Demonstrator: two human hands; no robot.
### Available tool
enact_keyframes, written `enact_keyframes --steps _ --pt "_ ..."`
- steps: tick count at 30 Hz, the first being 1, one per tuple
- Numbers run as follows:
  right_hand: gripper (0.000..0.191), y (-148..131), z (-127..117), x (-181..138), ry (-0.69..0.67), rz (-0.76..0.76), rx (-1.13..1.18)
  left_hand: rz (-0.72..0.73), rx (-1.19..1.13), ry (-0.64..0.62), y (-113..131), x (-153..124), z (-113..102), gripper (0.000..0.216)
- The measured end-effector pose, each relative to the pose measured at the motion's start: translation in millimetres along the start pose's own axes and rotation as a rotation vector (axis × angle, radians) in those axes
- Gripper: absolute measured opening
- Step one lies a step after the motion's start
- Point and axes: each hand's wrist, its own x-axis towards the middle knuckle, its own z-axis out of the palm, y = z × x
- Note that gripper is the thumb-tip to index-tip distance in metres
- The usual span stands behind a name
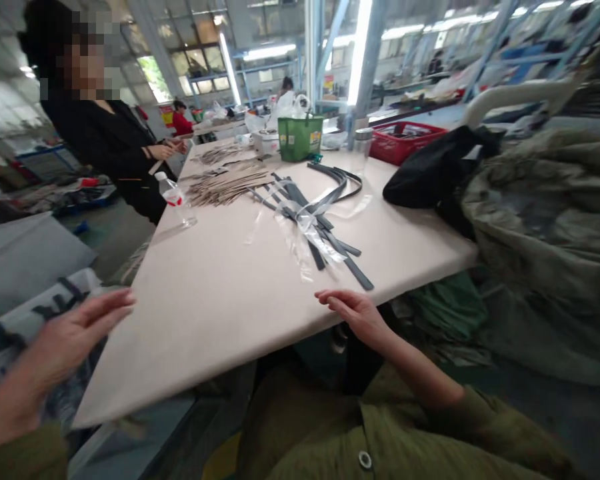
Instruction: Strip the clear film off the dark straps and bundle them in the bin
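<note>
My left hand (73,333) hangs beside the left edge of the pale worktable (220,300), fingers stretched out and holding nothing. My right hand (355,310) rests flat on the table's near edge, fingers extended, empty. Just beyond my right hand lies a bundle of dark grey strips (320,227) partly wrapped in clear plastic film (305,233). Olive sleeves cover both my arms.
A person in black (110,143) stands at the far left corner handling something small. A plastic bottle (177,200), a pile of tan strips (225,187), a green bag (300,137), a red basket (405,140), black cloth (435,173) and heaped olive fabric (545,227) are around.
</note>
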Motion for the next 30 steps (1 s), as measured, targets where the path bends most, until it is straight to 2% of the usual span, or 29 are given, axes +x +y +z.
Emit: enact_keyframes --steps 1,3,5,6,8,10,13,15,17,20,23,25,27,30 --pt "0.028 3 0 1 0.008 -0.015 -0.027 0.049 0.023 -0.17 16 0 26 0.031" --pt "0.027 9 -1 5 0.034 -0.046 -0.073 0.184 -0.051 -0.323 51 -2 80 0.039" --pt "0.026 15 -1 10 0.055 -0.065 -0.105 0.389 -0.093 -0.546 84 -4 132 0.041" --pt "0.026 17 -1 11 0.057 -0.073 -0.116 0.494 -0.077 -0.61 99 -5 157 0.041" --pt "0.025 21 -2 13 0.045 -0.093 -0.134 0.719 -0.001 -0.622 121 -7 201 0.043" --pt "0.024 23 -2 12 0.035 -0.117 -0.146 0.916 0.11 -0.545 135 -9 238 0.048" --pt "0.023 26 -2 9 0.038 -0.13 -0.122 1.023 0.216 -0.439 140 -9 274 0.035" --pt "0.022 27 -2 8 0.037 -0.135 -0.084 1.029 0.222 -0.384 137 -8 282 0.021" --pt "0.023 28 -4 9 0.024 -0.12 -0.047 1.048 0.205 -0.314 133 -9 278 0.017" --pt "0.029 25 -8 13 -0.035 0.009 0.007 1.083 0.11 -0.157 130 -26 259 0.014" --pt "0.046 16 -11 23 -0.162 0.16 0.099 1.18 0.017 -0.011 129 -57 240 0.017" --pt "0.056 8 -11 31 -0.221 0.25 0.168 1.291 -0.002 0.028 128 -80 235 0.022" --pt "0.059 3 -8 39 -0.254 0.338 0.232 1.369 -0.006 0.045 124 -99 235 0.026" --pt "0.042 -1 -2 47 -0.268 0.348 0.286 1.357 -0.047 0.036 114 -118 243 0.03"
